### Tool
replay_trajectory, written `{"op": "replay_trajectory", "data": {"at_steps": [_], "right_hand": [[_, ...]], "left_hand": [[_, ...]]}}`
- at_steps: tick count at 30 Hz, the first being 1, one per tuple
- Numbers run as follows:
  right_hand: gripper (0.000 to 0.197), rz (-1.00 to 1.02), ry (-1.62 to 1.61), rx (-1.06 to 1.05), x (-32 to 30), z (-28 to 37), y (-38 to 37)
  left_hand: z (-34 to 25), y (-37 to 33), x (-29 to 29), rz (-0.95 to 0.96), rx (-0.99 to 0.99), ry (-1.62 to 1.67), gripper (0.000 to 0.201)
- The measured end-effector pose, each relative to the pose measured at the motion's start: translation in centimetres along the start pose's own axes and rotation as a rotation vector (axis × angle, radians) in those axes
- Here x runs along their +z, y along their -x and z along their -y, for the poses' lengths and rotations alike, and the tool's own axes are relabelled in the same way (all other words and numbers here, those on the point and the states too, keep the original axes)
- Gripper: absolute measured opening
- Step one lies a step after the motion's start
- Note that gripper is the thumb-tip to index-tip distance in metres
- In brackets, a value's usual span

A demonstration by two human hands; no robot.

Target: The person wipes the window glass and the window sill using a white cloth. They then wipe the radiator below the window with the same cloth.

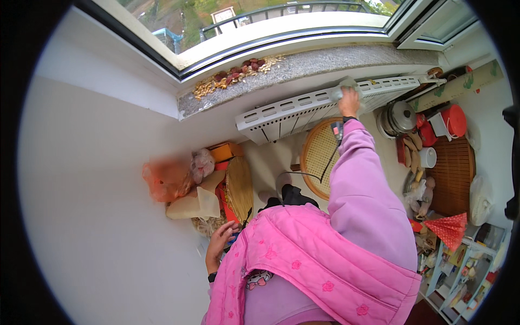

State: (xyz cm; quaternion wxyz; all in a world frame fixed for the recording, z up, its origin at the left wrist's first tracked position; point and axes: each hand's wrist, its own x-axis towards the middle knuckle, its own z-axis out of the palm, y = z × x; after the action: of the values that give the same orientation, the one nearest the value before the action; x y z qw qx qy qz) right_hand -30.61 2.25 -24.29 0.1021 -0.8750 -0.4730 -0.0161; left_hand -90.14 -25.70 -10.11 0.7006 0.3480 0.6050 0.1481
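My right hand (350,103) reaches out to the white radiator (292,105) under the window. Its fingers press a pale, crumpled cloth (345,85) against the radiator's slotted top. My left hand (221,241) hangs low beside my body, close to the white wall, its fingers loosely apart with nothing visible in them. Below my right arm stands a round stool with a woven seat (319,154), partly hidden by the sleeve.
Dried pieces and seeds (233,76) lie on the stone windowsill (325,67). Bags, boxes and a woven fan-shaped piece (238,184) crowd the floor at left. A lidded steel pot (402,116), red bucket (455,120) and shelf (460,265) line the right.
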Motion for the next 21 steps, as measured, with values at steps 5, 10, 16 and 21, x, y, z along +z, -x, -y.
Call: {"op": "replay_trajectory", "data": {"at_steps": [5,10,16,21], "right_hand": [[0.048,0.029,-0.077,-0.199,3.2,6.1,3.8],[0.066,0.034,-0.172,-0.581,3.0,15.6,10.8],[0.060,0.125,-0.425,-0.914,0.4,17.7,13.8],[0.054,-0.105,-0.343,-0.615,0.3,9.3,7.8]], "left_hand": [[-1.5,-0.8,0.8,0.065,-0.046,-0.060,0.045],[-3.0,-3.3,0.6,0.140,-0.037,-0.077,0.043],[-6.7,-6.4,-1.2,0.023,0.130,-0.179,0.032],[-12.0,-8.6,-4.0,-0.200,0.293,-0.231,0.025]]}}
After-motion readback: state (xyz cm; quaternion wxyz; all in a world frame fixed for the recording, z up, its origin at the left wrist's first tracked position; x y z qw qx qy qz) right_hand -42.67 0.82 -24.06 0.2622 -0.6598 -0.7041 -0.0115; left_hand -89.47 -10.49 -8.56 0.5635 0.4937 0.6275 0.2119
